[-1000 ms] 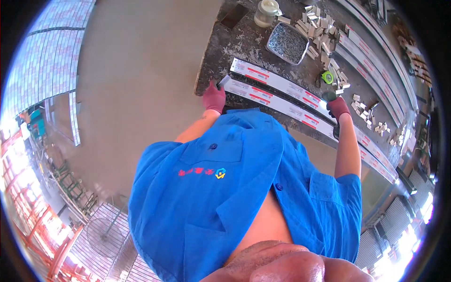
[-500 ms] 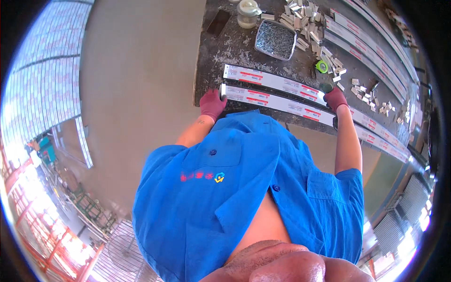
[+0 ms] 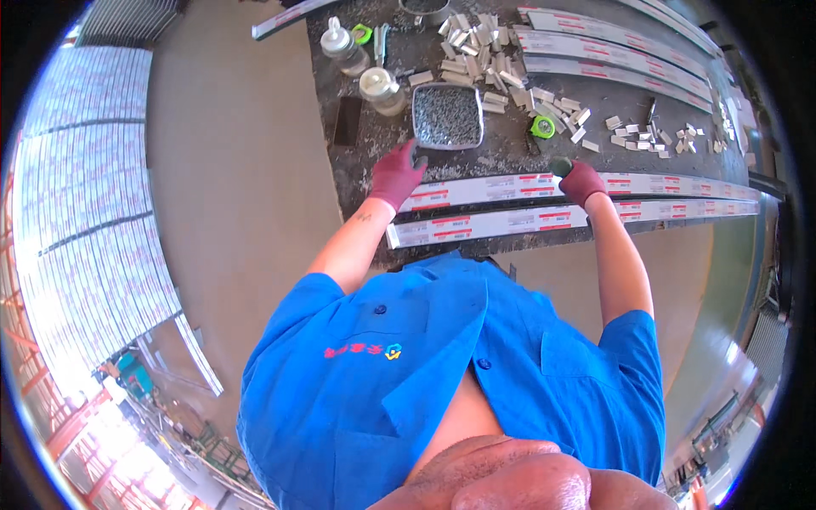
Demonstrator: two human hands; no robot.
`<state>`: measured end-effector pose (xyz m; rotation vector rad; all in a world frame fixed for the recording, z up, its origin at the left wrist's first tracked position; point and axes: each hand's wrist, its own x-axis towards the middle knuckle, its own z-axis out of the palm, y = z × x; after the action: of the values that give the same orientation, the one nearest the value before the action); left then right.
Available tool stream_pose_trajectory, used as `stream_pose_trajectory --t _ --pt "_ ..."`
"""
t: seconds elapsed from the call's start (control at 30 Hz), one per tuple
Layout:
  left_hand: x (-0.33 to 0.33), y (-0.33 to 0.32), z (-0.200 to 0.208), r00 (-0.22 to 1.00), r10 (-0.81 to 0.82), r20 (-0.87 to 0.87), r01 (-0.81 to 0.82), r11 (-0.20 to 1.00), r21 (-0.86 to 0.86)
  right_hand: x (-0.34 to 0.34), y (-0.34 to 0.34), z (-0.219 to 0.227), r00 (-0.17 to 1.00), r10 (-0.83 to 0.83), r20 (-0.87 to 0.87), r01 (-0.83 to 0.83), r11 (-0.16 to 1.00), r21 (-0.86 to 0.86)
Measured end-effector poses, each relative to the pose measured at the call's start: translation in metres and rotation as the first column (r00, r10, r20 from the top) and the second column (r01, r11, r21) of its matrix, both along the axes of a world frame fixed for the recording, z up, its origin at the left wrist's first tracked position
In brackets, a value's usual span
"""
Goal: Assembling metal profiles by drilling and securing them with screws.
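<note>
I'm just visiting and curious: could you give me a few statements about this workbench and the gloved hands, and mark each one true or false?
1. Both hands wear dark red gloves: left hand, right hand. True.
2. The square metal tray of small grey screws sits on the floor. False: it is on the dark workbench.
3. Two long white metal strips with red labels lie along the near bench edge. True.
4. The round green tape measure is in the left hand. False: it lies on the bench.

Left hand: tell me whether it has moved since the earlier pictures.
Yes. The left hand left the end of the near strip and now sits farther up the table, just below the screw tray.
</note>
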<state>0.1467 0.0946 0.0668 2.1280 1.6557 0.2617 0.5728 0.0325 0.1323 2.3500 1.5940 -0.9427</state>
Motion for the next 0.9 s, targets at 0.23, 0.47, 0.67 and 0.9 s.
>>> stream_pose_trajectory --t 0.23,0.47,0.67,0.9 --pt "0.082 0.106 -0.018 0.868 -0.284 -0.407 0.121 0.917 -0.38 0.016 0.002 -0.026 0.992 0.066 0.107 -0.052 0.991 -0.126" --pt "0.105 0.098 -0.06 0.919 -0.212 -0.332 0.115 0.95 -0.289 0.007 0.004 0.011 0.996 -0.05 0.075 0.061 0.986 -0.154" --pt "0.084 0.113 -0.09 0.965 -0.202 -0.166 0.166 0.964 -0.206 0.004 -0.002 0.025 0.999 -0.04 0.026 0.043 0.991 -0.126" --pt "0.093 0.111 -0.026 0.978 -0.133 -0.162 0.119 0.989 -0.092 0.004 0.005 0.014 0.996 0.047 0.08 -0.037 0.992 -0.121"
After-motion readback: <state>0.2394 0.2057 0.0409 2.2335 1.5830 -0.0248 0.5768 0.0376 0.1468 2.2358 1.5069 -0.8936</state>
